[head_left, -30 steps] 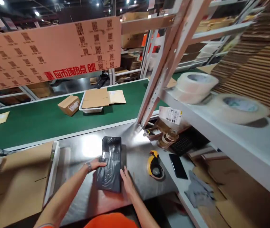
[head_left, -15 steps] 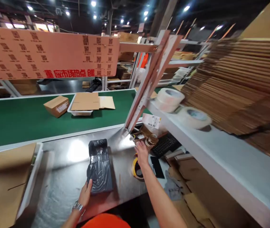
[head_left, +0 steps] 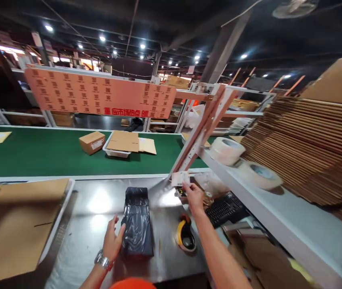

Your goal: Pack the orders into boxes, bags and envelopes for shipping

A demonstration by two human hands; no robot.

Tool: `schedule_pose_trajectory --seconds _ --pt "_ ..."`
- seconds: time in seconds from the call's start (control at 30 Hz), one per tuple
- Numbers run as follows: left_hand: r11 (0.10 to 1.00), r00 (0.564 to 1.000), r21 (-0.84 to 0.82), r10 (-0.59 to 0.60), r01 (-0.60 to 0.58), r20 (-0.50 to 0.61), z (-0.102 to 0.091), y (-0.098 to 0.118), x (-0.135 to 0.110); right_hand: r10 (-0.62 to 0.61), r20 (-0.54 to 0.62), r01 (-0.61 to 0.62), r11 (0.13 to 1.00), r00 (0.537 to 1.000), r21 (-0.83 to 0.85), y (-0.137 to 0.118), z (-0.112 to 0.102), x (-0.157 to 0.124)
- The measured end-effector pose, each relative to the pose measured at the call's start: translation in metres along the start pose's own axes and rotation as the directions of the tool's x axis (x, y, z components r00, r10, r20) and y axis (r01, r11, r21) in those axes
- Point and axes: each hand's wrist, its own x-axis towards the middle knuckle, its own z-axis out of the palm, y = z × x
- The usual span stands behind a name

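A black plastic-wrapped parcel [head_left: 137,220] lies on the steel worktable [head_left: 98,208] in front of me. My left hand [head_left: 112,239] rests against the parcel's left side with fingers spread; a watch is on its wrist. My right hand [head_left: 192,195] is stretched forward and pinches a white shipping label [head_left: 180,178] near the foot of the shelf post. A yellow and black tape dispenser [head_left: 184,237] lies on the table below my right arm.
A green conveyor belt [head_left: 38,152] runs behind the table with a small cardboard box [head_left: 92,142] and a tray of flat cardboard [head_left: 123,142]. The shelf at right holds two tape rolls [head_left: 226,150] and stacked flat cartons [head_left: 309,136]. A keyboard [head_left: 225,208] sits under it. Flat cardboard [head_left: 14,224] lies at left.
My right hand left the parcel, reached to the shelf post and now holds the white label. My left hand slid along the parcel's left side. The view has tilted upward.
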Motion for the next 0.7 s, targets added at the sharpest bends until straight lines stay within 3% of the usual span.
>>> schedule_pose_trajectory --seconds 0.03,0.1,0.17,0.23,0.27,0.37,0.5,0.7 --pt "0.996 0.999 -0.092 0.022 -0.019 0.04 -0.001 0.019 0.0 -0.041 0.123 0.049 0.997 0.992 -0.061 0.0 0.011 -0.028" --pt "0.963 0.988 -0.269 0.04 0.001 0.147 0.002 0.056 0.002 -0.144 0.36 0.202 0.971 0.922 -0.128 0.001 0.033 -0.085" --pt "0.906 0.973 -0.412 0.004 0.094 0.23 0.006 0.083 0.003 -0.265 0.549 0.401 0.905 0.793 -0.142 0.004 0.049 -0.135" --pt "0.853 0.971 -0.498 -0.04 0.156 0.237 0.01 0.098 0.005 -0.354 0.649 0.568 0.81 0.674 -0.148 0.007 0.057 -0.169" --pt "0.838 0.973 -0.519 -0.057 0.168 0.223 0.01 0.101 0.006 -0.383 0.668 0.625 0.764 0.638 -0.16 0.008 0.059 -0.18" --pt "0.807 0.969 -0.55 -0.111 0.217 0.221 0.005 0.1 0.005 -0.416 0.678 0.701 0.683 0.605 -0.207 0.014 0.056 -0.198" --pt "0.73 0.929 -0.592 -0.17 0.342 0.328 -0.004 0.095 -0.001 -0.356 0.683 0.661 0.708 0.638 -0.248 0.02 0.046 -0.213" --pt "0.849 0.947 -0.454 -0.149 0.271 0.286 -0.006 0.074 0.001 -0.221 0.69 0.532 0.801 0.689 -0.274 0.013 0.042 -0.241"
